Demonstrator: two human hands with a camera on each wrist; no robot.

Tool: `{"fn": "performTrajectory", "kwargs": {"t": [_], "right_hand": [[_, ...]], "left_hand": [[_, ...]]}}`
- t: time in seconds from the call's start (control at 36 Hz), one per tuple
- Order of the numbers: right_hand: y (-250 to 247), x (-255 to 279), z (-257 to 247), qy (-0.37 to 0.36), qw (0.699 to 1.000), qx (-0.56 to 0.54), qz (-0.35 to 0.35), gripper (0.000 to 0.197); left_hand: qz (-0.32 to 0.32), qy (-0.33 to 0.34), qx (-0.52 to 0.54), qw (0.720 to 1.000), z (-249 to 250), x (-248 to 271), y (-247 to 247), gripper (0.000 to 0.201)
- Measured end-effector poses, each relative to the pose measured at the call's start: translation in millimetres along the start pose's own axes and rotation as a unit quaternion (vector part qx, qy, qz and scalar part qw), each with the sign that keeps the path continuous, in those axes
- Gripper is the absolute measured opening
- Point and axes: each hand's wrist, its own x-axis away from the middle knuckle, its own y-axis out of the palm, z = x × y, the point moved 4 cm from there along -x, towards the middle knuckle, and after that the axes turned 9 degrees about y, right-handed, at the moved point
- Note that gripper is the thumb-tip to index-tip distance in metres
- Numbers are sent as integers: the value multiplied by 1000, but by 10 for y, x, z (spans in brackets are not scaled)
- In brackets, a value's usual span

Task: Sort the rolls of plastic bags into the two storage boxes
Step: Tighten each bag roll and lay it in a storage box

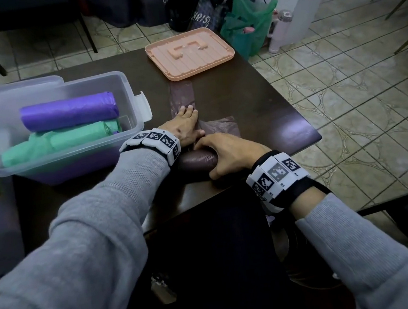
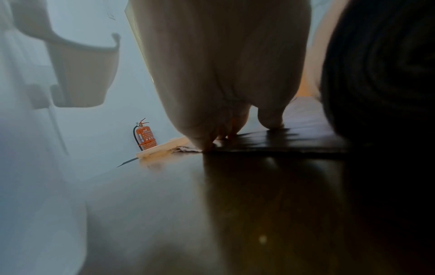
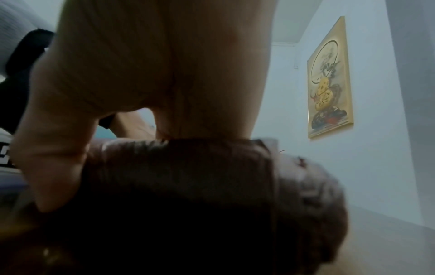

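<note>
My left hand (image 1: 187,127) lies flat, fingers straight, just beyond the dark roll (image 1: 197,160). My right hand (image 1: 228,155) curls over that roll's right end, thumb along its near side.

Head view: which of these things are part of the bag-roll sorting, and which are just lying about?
In the job:
- dark roll, gripped by the right hand
- its unrolled strip, pressed flat by the left hand
- clear box holding the purple roll and green rolls

Lying about:
- pink lid
- green carrier bag on the floor
- fire extinguisher
</note>
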Motion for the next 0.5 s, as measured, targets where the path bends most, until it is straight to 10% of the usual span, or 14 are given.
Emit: {"fn": "performTrajectory", "kwargs": {"t": [0.5], "right_hand": [[-103, -41, 210, -6, 997, -75, 34, 52]], "left_hand": [[20, -9, 18, 1000, 14, -19, -29, 70]]}}
